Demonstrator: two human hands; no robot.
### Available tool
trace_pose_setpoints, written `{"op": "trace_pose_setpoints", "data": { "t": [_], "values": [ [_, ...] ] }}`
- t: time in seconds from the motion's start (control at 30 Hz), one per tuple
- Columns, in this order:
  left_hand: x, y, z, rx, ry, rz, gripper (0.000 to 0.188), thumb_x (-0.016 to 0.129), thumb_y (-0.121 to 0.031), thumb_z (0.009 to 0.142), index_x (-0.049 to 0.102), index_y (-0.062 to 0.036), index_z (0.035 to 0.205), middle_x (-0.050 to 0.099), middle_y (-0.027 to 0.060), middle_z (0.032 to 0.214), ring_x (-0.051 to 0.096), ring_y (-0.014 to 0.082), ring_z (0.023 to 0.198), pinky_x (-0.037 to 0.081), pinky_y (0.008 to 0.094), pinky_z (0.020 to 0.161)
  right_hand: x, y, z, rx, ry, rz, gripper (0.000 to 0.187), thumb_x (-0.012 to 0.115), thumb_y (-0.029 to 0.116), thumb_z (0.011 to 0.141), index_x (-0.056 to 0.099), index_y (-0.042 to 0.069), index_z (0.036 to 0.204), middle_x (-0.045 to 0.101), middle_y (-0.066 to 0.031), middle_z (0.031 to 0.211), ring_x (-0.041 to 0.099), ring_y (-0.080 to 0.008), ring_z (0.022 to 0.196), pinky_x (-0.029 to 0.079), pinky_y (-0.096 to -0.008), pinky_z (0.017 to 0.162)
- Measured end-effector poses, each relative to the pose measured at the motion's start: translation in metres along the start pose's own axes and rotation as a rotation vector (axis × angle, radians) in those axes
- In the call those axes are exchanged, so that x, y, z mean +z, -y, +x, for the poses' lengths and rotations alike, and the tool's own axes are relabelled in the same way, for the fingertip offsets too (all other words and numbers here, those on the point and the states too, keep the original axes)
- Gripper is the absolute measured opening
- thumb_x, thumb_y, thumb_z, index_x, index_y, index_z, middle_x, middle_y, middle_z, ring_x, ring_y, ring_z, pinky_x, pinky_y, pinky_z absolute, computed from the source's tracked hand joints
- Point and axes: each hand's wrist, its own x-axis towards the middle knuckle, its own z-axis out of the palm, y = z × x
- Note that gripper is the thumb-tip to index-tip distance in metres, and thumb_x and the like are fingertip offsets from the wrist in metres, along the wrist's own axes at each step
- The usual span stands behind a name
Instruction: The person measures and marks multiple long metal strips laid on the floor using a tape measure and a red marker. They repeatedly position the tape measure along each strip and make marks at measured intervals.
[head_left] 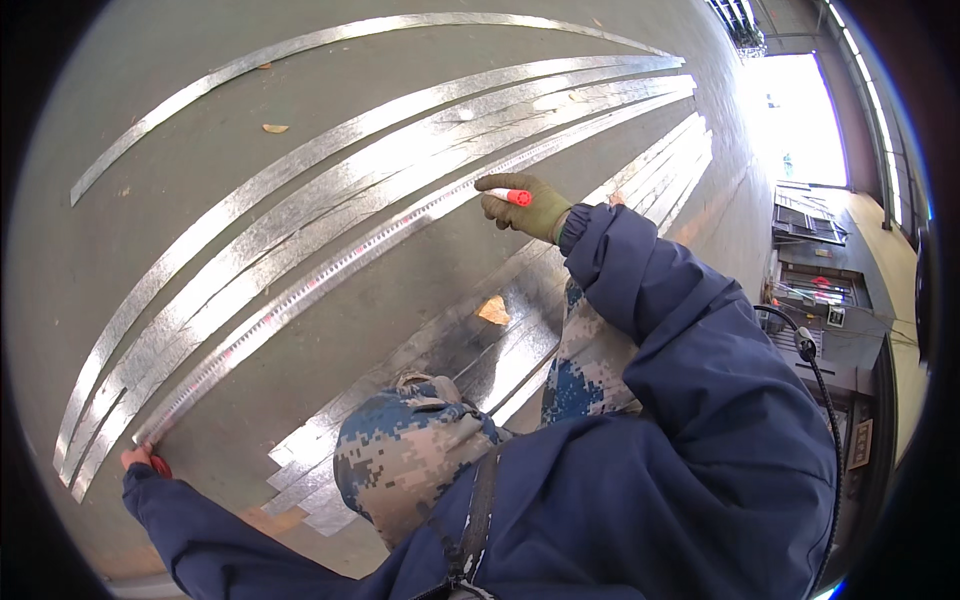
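A long tape measure (310, 297) lies stretched along a narrow shiny metal strip (432, 212) on the floor. My left hand (138, 457), bare, is closed at the near left end of the tape, pressing it at the strip's end; something red shows beside the fingers. In a green work glove, my right hand (535, 212) grips a marker (517, 197) with a white barrel and a red end. Its fingers hover at or touch the strip's edge further along the tape; the marker's tip is hidden by the glove.
Several more metal strips (235, 215) lie beyond, with a single curved-looking one (330, 38) farthest out. Others (320, 455) are stacked by my camouflage-clad knees. Dry leaves (493, 310) lie about. A bright doorway (800, 120) and a black cable (822, 385) are at right.
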Motion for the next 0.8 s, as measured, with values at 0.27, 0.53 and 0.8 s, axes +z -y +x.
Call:
{"op": "trace_pose_setpoints", "data": {
  "t": [0.27,0.53,0.8],
  "values": [
    [-0.012,0.008,-0.098,0.032,0.267,-0.602,0.030,0.076,-0.004,0.073,0.068,0.0090,0.099,0.072,0.0148,0.088,0.068,0.0220,0.077,0.054,0.0348,0.073,-0.020,0.005,-0.004,-0.085,-0.007,-0.025,0.038,0.066,0.025,0.096,0.062,0.010,0.131,0.068,-0.0008,0.088,0.061,-0.0085,0.073,0.050,-0.0243,0.063],
    [-0.176,-0.318,-0.273,0.706,0.574,-0.567,0.021,0.072,-0.009,0.080,0.066,0.0065,0.092,0.062,0.0042,0.071,0.057,0.0115,0.069,0.045,0.0297,0.061,-0.143,0.005,-0.039,-0.193,-0.354,0.129,0.036,0.068,0.024,0.095,0.063,0.014,0.130,0.069,-0.0025,0.086,0.061,-0.0089,0.070,0.048,-0.0231,0.060],
    [-0.187,-0.533,-0.331,0.902,0.668,-0.789,0.018,0.062,-0.009,0.093,0.066,0.0057,0.104,0.062,0.0024,0.077,0.054,0.0088,0.071,0.044,0.0257,0.065,-0.180,-0.179,-0.013,-0.068,-0.555,0.264,0.033,0.059,0.013,0.097,0.061,0.007,0.129,0.069,-0.0083,0.083,0.063,-0.0139,0.064,0.049,-0.0255,0.055]
  ]
}}
